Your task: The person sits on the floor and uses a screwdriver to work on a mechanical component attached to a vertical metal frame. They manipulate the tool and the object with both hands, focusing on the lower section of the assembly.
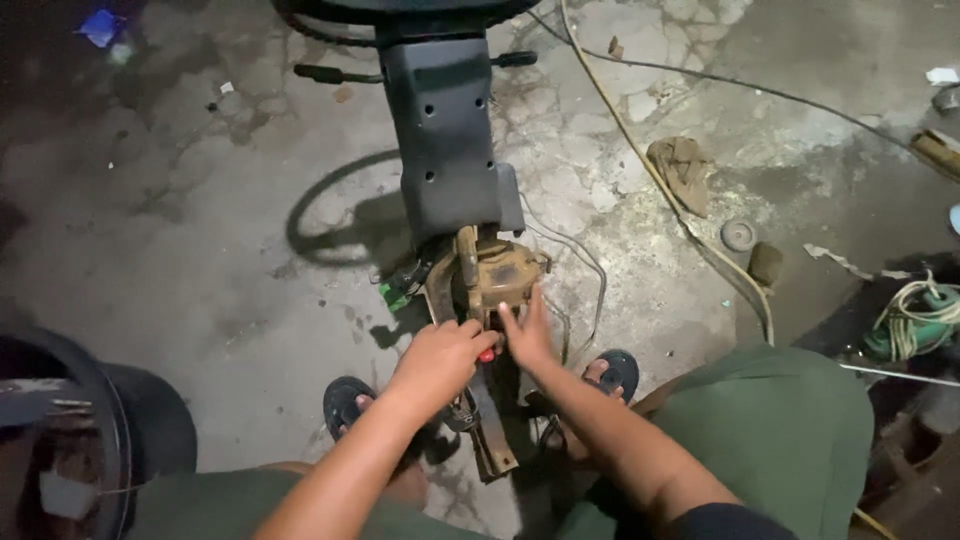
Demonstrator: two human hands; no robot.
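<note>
A cracked, stained concrete floor point(200, 220) carries everything. On it lie a brown rag point(683, 170), a small disc point(738, 235), a long hose point(660, 185), paper scraps point(845, 262) and a green rope coil point(915, 320).

Brown rag point(682, 170), yellow hose point(640, 150) (on concrete).

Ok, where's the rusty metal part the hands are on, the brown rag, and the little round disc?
rusty metal part point(500, 277), head view, its top casing.
brown rag point(682, 172), head view, middle of the cloth.
round disc point(738, 235), head view, its centre.
</note>
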